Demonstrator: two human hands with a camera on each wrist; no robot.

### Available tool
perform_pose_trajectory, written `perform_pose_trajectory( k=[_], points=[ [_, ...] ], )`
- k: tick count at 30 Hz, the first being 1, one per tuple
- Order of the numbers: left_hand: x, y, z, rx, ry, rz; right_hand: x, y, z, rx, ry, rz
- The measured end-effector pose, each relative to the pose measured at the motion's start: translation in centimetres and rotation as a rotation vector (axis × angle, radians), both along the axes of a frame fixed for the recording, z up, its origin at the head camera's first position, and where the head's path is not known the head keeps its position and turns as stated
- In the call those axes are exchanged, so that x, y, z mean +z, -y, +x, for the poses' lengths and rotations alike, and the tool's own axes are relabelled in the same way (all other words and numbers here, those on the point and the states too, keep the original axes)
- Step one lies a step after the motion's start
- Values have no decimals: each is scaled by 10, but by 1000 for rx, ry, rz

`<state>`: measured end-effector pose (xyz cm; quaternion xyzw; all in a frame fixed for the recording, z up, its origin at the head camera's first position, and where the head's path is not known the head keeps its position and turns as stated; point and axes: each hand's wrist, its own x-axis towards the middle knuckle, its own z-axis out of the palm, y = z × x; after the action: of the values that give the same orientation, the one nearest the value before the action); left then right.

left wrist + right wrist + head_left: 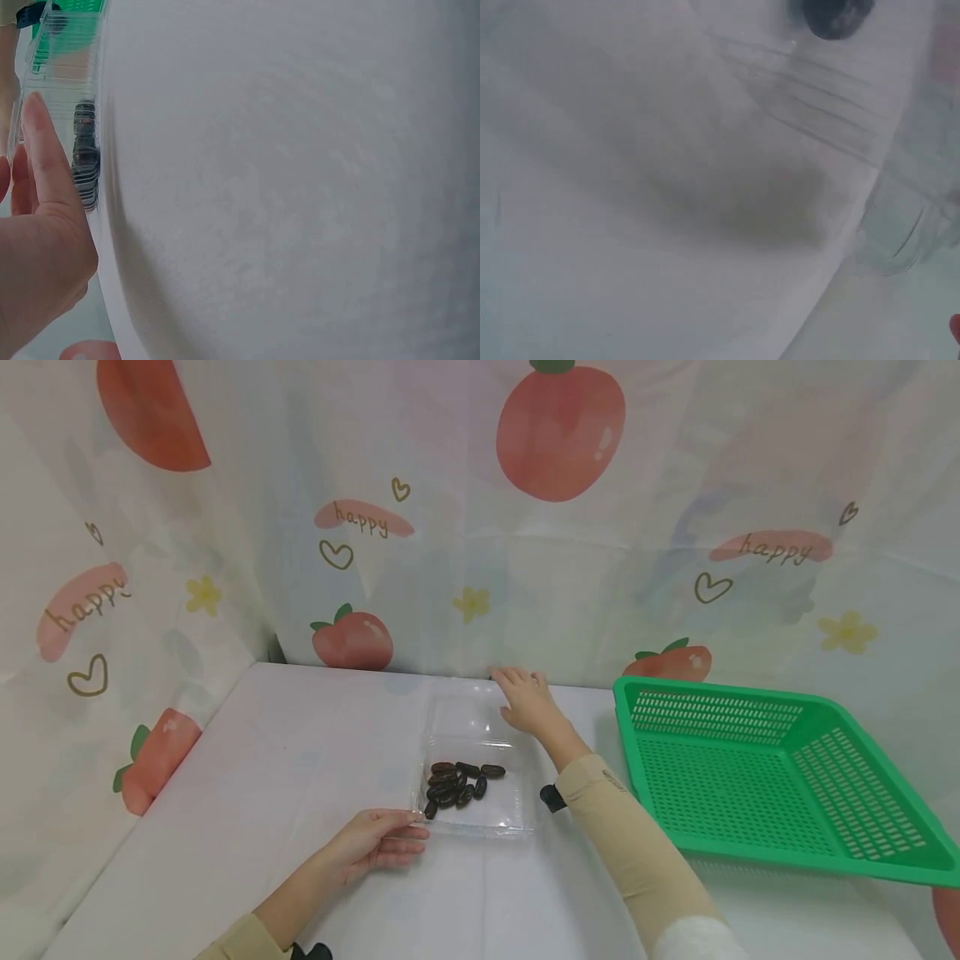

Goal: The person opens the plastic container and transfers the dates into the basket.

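Note:
A clear plastic clamshell box (501, 814) lies with its hinged lid (461, 714) folded back toward the far edge. Several dark, glossy oval pieces that look like dates (446, 792) are bunched in the left part of its base; the left wrist view shows these dark pieces (85, 154) through the side wall. At the box's near left corner, my left hand (367, 843) touches the rim with nearly straight fingers. My right hand (531, 703) reaches over the lid's right side, fingers spread toward its far edge.
A green perforated plastic basket (750, 852) stands to the right, close to my right forearm. White cloth covers the table (337, 718). A printed curtain (420, 577) hangs right behind the table's far edge and along the left side.

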<state>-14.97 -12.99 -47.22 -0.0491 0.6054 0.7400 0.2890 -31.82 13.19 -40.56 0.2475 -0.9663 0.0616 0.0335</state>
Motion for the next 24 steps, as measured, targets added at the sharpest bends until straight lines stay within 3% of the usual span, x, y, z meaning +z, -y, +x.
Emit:
perform_pose_trajectory(
  k=[4,9,17,24],
  points=[
    [-3,0,-1,3,2,3,-14,0,-3,1,68,30],
    [-5,0,-2,14,3,7,-22,2,-2,2,81,43],
    [-2,0,-2,4,-5,6,-16,0,1,2,72,-4],
    [2,4,0,-16,-12,50,-6,-5,13,25,-20,-128]
  ],
)
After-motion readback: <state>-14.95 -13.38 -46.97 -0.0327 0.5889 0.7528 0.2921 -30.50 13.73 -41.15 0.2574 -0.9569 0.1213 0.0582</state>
